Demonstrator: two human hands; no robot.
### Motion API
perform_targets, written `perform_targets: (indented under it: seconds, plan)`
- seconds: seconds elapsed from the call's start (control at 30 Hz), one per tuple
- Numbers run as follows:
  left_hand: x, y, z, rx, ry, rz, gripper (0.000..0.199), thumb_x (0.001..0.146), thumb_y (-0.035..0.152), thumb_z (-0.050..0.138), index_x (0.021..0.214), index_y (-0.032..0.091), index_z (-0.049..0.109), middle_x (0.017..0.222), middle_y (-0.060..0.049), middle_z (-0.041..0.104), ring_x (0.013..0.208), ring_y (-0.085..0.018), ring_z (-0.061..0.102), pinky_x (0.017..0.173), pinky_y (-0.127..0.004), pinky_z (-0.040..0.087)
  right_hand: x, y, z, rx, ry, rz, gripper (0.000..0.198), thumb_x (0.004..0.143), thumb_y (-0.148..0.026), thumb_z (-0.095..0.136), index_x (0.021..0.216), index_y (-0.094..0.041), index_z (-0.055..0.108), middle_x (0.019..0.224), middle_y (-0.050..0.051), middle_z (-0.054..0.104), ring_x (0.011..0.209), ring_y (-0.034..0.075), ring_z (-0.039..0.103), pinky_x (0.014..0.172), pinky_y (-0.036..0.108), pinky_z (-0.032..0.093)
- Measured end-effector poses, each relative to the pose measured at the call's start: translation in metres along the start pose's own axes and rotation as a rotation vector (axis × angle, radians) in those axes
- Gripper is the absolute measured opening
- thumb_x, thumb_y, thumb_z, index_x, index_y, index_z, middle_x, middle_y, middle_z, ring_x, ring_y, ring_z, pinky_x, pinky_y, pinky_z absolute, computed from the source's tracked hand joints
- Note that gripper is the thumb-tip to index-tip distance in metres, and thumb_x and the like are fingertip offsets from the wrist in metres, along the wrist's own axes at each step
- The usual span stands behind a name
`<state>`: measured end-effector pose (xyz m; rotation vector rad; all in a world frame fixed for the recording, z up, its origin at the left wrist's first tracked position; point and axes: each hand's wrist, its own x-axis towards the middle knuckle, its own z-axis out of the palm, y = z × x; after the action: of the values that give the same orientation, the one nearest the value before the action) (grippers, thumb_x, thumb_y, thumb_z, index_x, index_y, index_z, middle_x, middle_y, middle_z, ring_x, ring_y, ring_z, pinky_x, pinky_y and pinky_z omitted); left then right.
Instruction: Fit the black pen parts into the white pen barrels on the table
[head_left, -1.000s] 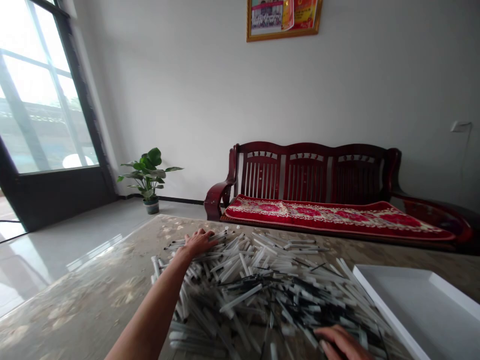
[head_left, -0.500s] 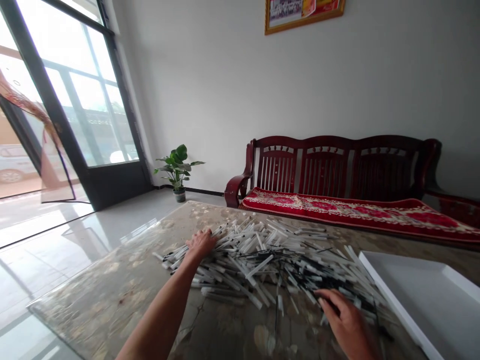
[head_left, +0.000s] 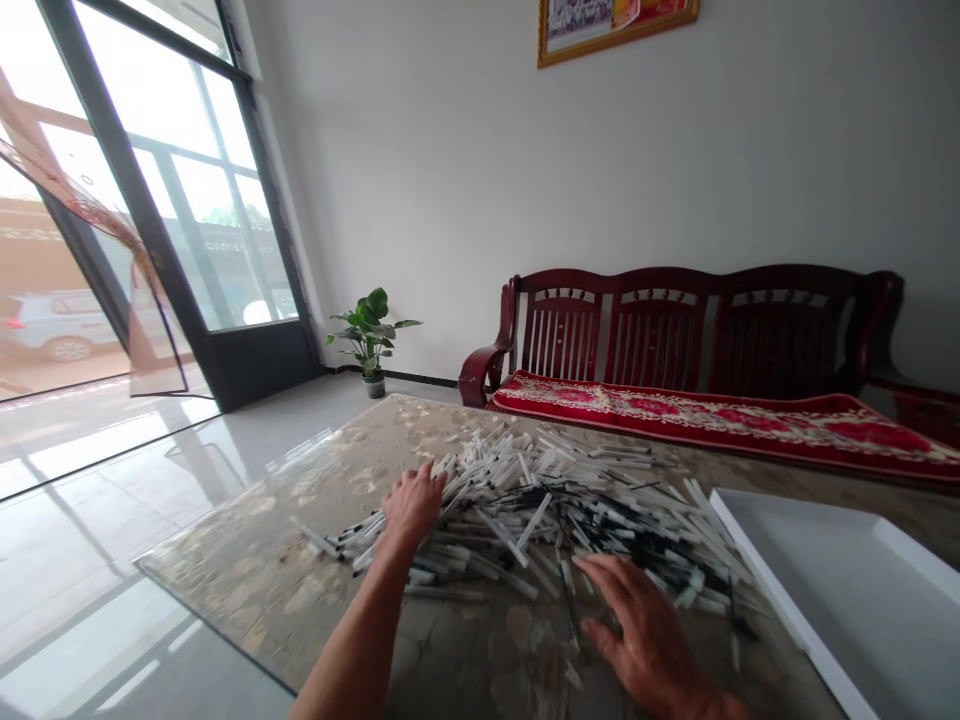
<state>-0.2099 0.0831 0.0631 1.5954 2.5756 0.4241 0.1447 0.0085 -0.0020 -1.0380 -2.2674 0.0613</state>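
Note:
A wide heap of thin, translucent white pen-like tubes [head_left: 517,465], many with black ends, lies loose on the table. Darker pieces [head_left: 637,535] are mixed in on its right side. My left hand [head_left: 412,505] rests on the left edge of the heap, fingers stretched over the tubes and slightly apart; what lies under the palm is hidden. Just in front of the heap, my right hand [head_left: 637,620] hovers with thumb and fingers spread and nothing visible between them. A thin dark rod [head_left: 570,600] lies on the table beside its fingertips.
A shallow white tray [head_left: 832,570] sits at the right of the heap. The patterned tabletop [head_left: 255,570] has a glassy edge at the left. Behind stands a dark red wooden bench [head_left: 660,330] with a red floral cover [head_left: 675,405]. A potted plant [head_left: 371,340] is near the glass door [head_left: 202,210].
My right hand has moved left from the dark pieces, and its fingers have spread from a pinch. My left hand's fingers are straighter on the heap. The view has shifted slightly.

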Motion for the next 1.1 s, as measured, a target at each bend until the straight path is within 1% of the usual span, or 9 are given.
perform_targets:
  seconds: [0.07,0.13,0.23,0.33,0.43,0.57,0.77,0.93,1.1]
  plan:
    - [-0.006,-0.023,-0.010,0.025,0.152,-0.034,0.060,0.093,0.056,0.026,0.141,0.029,0.049,0.147,-0.015,0.049,0.138,-0.038,0.038,0.107,-0.061,0.028,-0.002,-0.006,0.004,0.001,-0.074,-0.060,0.064,0.085,-0.038,0.067,0.145,-0.027,0.048,0.140,0.009,0.056,0.126,0.028,0.054,0.106,0.040,0.045]
    - [-0.010,-0.056,-0.020,0.016,0.228,-0.190,0.063,0.092,0.061,0.024,0.140,0.031,0.050,0.153,-0.014,0.042,0.143,-0.041,0.027,0.107,-0.067,0.023,-0.005,-0.010,0.010,-0.015,-0.109,-0.091,0.077,0.080,-0.035,0.071,0.150,-0.028,0.039,0.150,0.008,0.046,0.136,0.031,0.044,0.111,0.044,0.040]
    - [-0.011,-0.103,-0.023,-0.073,0.204,-0.463,0.070,0.087,0.069,0.024,0.142,0.032,0.049,0.156,-0.017,0.035,0.140,-0.048,0.030,0.099,-0.073,0.028,-0.009,-0.010,0.021,-0.051,-0.115,-0.050,0.092,0.075,-0.024,0.072,0.155,-0.029,0.028,0.161,0.006,0.028,0.145,0.034,0.030,0.115,0.049,0.034]
    - [-0.013,-0.124,-0.007,-0.124,0.132,-0.411,0.063,0.089,0.063,0.029,0.139,0.032,0.051,0.147,-0.018,0.048,0.134,-0.044,0.042,0.100,-0.065,0.034,-0.009,-0.008,0.030,-0.064,-0.136,0.007,0.095,0.075,-0.022,0.070,0.156,-0.031,0.021,0.164,0.005,0.017,0.147,0.035,0.023,0.115,0.051,0.033]
    - [-0.019,-0.112,0.016,-0.096,0.144,-0.206,0.051,0.093,0.051,0.032,0.135,0.031,0.054,0.135,-0.015,0.060,0.133,-0.037,0.045,0.104,-0.059,0.034,-0.007,-0.007,0.037,-0.063,-0.185,0.051,0.091,0.080,-0.026,0.068,0.157,-0.031,0.019,0.165,0.006,0.014,0.148,0.034,0.020,0.116,0.052,0.031]
    - [-0.034,-0.079,0.036,-0.100,0.132,-0.117,0.054,0.097,0.048,0.025,0.139,0.025,0.052,0.142,-0.016,0.053,0.134,-0.033,0.045,0.108,-0.051,0.033,0.001,-0.012,0.044,-0.055,-0.276,0.109,0.084,0.085,-0.033,0.065,0.156,-0.031,0.020,0.165,0.007,0.011,0.149,0.032,0.016,0.117,0.052,0.029]
    - [-0.050,-0.046,0.038,-0.169,0.174,-0.156,0.056,0.097,0.046,0.028,0.140,0.018,0.049,0.146,-0.021,0.047,0.138,-0.034,0.040,0.111,-0.049,0.031,0.027,-0.038,0.069,-0.079,-0.240,0.197,0.083,0.082,-0.030,0.068,0.155,-0.027,0.027,0.164,0.008,0.015,0.150,0.033,0.015,0.118,0.052,0.026]
    - [-0.044,-0.034,0.028,-0.441,0.353,-0.324,0.052,0.098,0.039,0.029,0.136,0.012,0.051,0.143,-0.022,0.049,0.136,-0.033,0.042,0.108,-0.048,0.035,0.054,-0.057,0.094,-0.095,-0.134,0.252,0.072,0.083,-0.033,0.068,0.149,-0.025,0.041,0.159,0.011,0.032,0.147,0.037,0.023,0.117,0.056,0.026]
    - [-0.036,-0.021,0.027,-0.532,0.460,-0.458,0.047,0.098,0.033,0.030,0.132,0.009,0.050,0.136,-0.025,0.053,0.132,-0.036,0.045,0.103,-0.052,0.038,0.059,-0.077,0.087,-0.100,-0.026,0.216,0.061,0.087,-0.028,0.062,0.146,-0.025,0.045,0.154,0.011,0.040,0.144,0.036,0.029,0.116,0.059,0.024]
